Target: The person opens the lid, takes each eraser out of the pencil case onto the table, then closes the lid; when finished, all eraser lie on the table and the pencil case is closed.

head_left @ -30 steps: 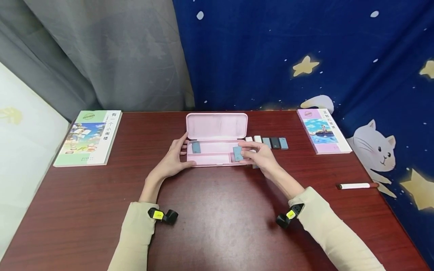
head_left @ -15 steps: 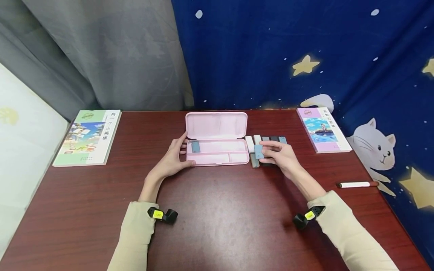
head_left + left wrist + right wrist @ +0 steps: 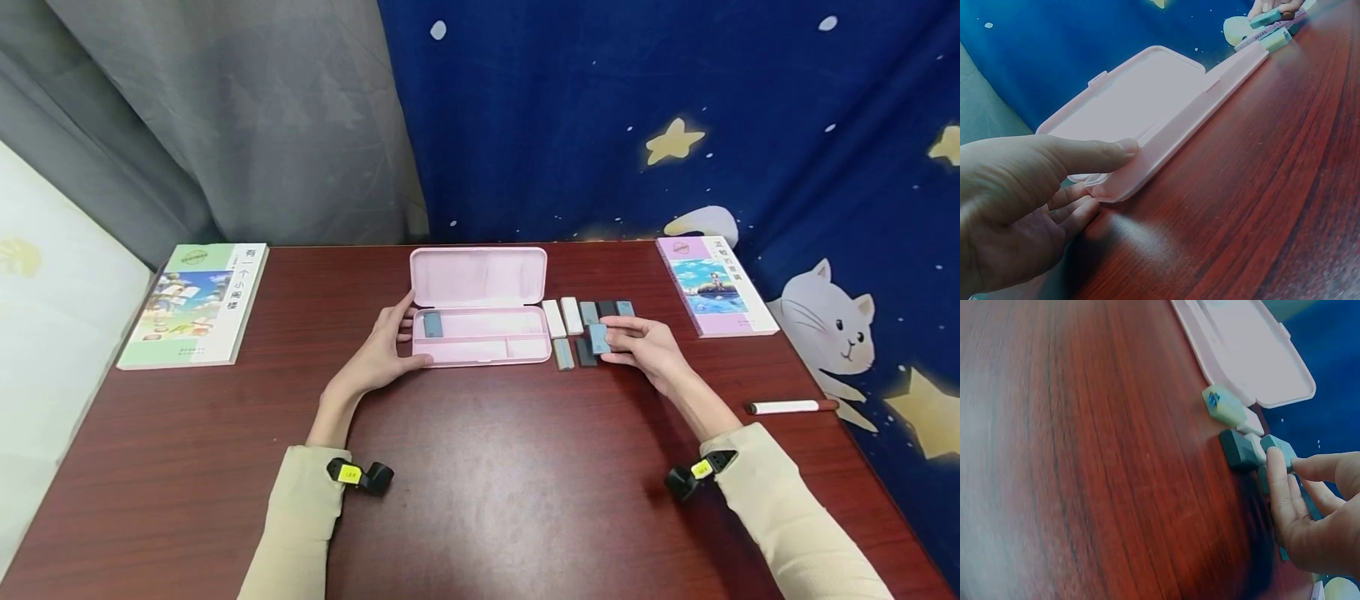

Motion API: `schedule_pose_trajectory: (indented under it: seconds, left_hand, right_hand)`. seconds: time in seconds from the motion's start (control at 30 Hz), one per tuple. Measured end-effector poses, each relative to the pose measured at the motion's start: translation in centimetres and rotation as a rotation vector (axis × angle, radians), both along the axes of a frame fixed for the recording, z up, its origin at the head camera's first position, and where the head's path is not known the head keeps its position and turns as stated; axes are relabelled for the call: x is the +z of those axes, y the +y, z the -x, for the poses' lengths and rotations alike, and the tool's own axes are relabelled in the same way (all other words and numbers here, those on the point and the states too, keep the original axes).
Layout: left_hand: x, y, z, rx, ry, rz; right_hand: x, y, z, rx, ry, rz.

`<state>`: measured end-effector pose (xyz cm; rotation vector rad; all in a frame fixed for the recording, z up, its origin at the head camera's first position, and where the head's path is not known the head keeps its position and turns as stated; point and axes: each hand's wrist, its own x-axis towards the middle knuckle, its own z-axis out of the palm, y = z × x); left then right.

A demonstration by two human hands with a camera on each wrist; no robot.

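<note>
A pink pencil case [image 3: 480,350] lies with its lid raised, one blue-grey eraser [image 3: 432,325] in its back compartment. My left hand [image 3: 378,350] grips its left end, thumb on the front wall and fingers around the side. Between thumb and fingers, my right hand [image 3: 648,350] pinches a blue eraser [image 3: 598,339] just right of a dark eraser [image 3: 585,352]. In the right wrist view, the pinched eraser [image 3: 1279,450] is close over the other blocks. A grey-green eraser [image 3: 564,354] lies by the case's front right corner. Behind stand two white erasers [image 3: 571,315] and several blue and dark ones.
A green-covered book [image 3: 191,304] lies at the back left, a purple-covered book [image 3: 716,287] at the back right. A white marker [image 3: 787,407] rests near the table's right edge. Curtains [image 3: 525,125] hang right behind the table.
My right hand has carried the blue eraser out of the case's front right compartment, rightward past the grey-green and dark erasers. My left hand stays at the case's left end.
</note>
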<state>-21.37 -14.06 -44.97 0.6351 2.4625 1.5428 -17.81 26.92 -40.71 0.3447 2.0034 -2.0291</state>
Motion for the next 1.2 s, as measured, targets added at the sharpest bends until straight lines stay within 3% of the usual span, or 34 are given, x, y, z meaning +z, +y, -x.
schedule_pose_trajectory:
  seconds: [0.37,0.83,1.2]
  left_hand:
    - [0.1,0.0,0.1,0.002,-0.007,0.014]
    - [0.1,0.0,0.1,0.004,-0.016,0.013]
    - [0.1,-0.1,0.1,0.001,-0.014,0.018]
  right_hand:
    - [-0.9,1.3,-0.1,0.043,0.018,-0.140]
    - [-1.7,0.3,-0.4,0.008,0.166,-0.436]
    - [-1.6,0.3,-0.5,0.017,0.157,-0.417]
